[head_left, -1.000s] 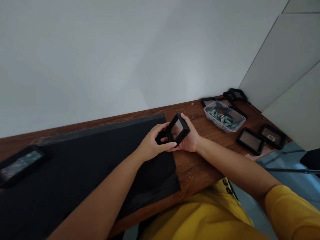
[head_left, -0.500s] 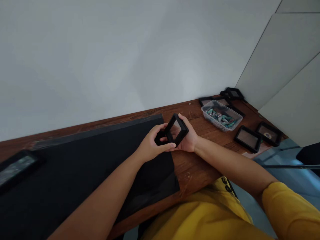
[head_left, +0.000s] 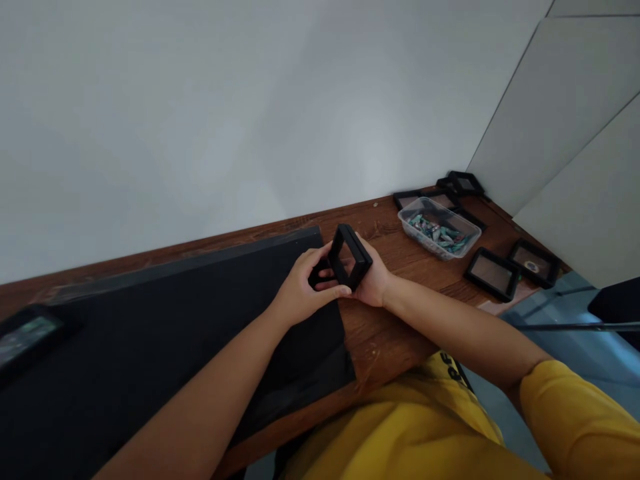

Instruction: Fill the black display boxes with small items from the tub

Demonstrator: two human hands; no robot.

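Observation:
Between my hands a black display frame [head_left: 361, 259] with a clear pane stands tilted above the right end of the black mat [head_left: 190, 320]. My left hand [head_left: 310, 283] grips its near left side, thumb along the lower edge, with some fingers showing behind the pane. Around the back and right side wraps my right hand [head_left: 376, 277], its fingers partly hidden by the frame. A second dark piece by the left fingers is too dim to make out.
On the wooden table [head_left: 415, 293] to the right stands a clear plastic tub [head_left: 440, 229] of small teal packets. Black frames [head_left: 493, 273] lie around it, one [head_left: 534, 263] with a round piece inside. Another frame [head_left: 30, 337] lies far left. A white wall [head_left: 200, 120] rises behind.
The display frame has turned slightly, so its thick side edge shows more and its pane less. Both hands keep their hold. The whole view has shifted a little.

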